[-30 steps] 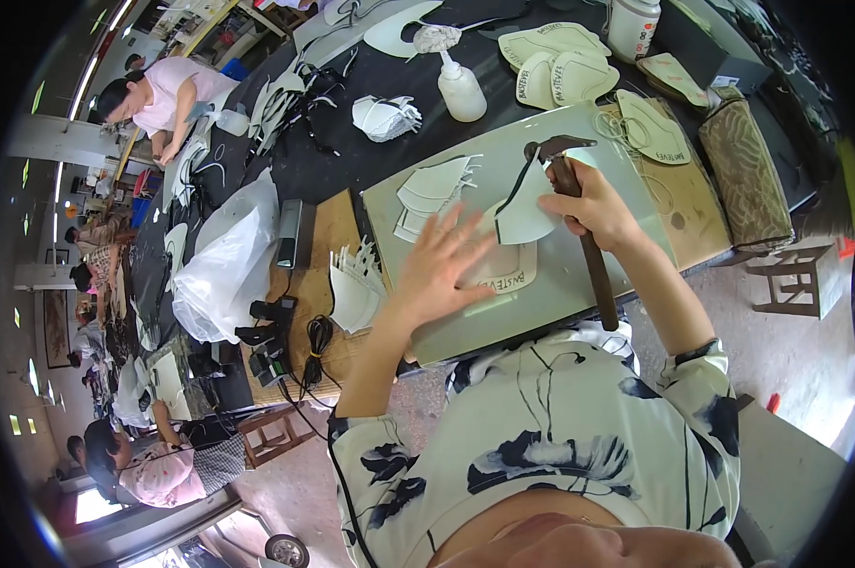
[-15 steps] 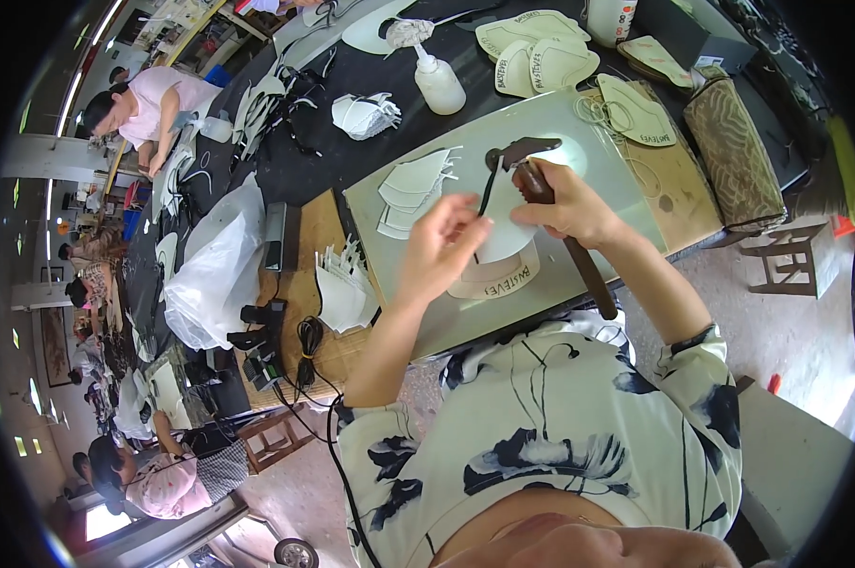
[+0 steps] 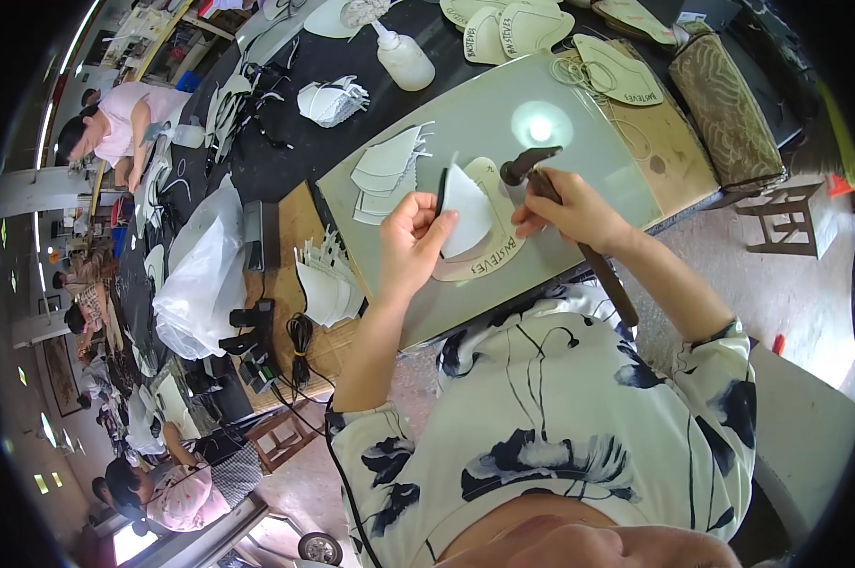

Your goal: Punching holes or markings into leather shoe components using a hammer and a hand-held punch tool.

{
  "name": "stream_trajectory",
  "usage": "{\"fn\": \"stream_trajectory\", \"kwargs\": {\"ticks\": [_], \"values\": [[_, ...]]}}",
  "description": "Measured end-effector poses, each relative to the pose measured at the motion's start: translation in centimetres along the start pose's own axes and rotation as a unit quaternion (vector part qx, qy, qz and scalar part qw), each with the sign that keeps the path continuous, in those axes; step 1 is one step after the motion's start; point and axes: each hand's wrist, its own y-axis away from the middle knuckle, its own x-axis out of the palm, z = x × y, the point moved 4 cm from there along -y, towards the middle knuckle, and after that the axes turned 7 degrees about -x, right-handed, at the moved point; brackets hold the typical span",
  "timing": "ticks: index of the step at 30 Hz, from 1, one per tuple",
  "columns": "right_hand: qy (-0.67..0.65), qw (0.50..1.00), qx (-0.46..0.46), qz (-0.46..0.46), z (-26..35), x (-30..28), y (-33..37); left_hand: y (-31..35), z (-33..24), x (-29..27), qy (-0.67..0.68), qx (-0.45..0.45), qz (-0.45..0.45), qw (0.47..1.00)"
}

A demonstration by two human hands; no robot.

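My left hand (image 3: 413,237) pinches a white curved cut piece (image 3: 467,213) with a black strip along its left edge. The piece stands tilted over a cream pattern template (image 3: 492,263), which lies on a pale smooth slab (image 3: 560,260). In my right hand (image 3: 579,213) is a hammer (image 3: 609,286), gripped near its dark head. The head points away from me and the handle slants back toward my body. Just beyond my left hand, overlapping white cut pieces (image 3: 382,170) with thin tails rest on the slab.
More white pieces (image 3: 328,284) lie on a wooden board left of the slab. Farther off stand a white squeeze bottle (image 3: 405,62) and a white bundle (image 3: 333,101). Templates (image 3: 617,71) and a patterned box (image 3: 725,109) sit at the right. A plastic bag (image 3: 200,275) and co-workers are leftward.
My hands have moved apart. The white piece is now held up by my left hand alone, clear of the hammer. My right hand has lowered the hammer slightly toward me; the view has shifted.
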Motion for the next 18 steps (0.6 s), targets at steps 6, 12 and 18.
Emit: {"fn": "stream_trajectory", "kwargs": {"ticks": [6, 12, 18], "values": [[-0.028, 1.0, 0.005, 0.005, -0.7, -0.3, -0.3, -0.7, 0.6, 0.3, -0.128, -0.065, 0.058, 0.988], [-0.025, 1.0, 0.012, 0.002, -0.4, -0.3, -0.4, -0.5, 0.8, 0.5, -0.168, -0.055, 0.038, 0.984], [-0.022, 1.0, 0.005, -0.002, -0.6, -0.3, -0.5, -0.1, 0.2, 0.8, -0.204, -0.04, 0.001, 0.978]]}}
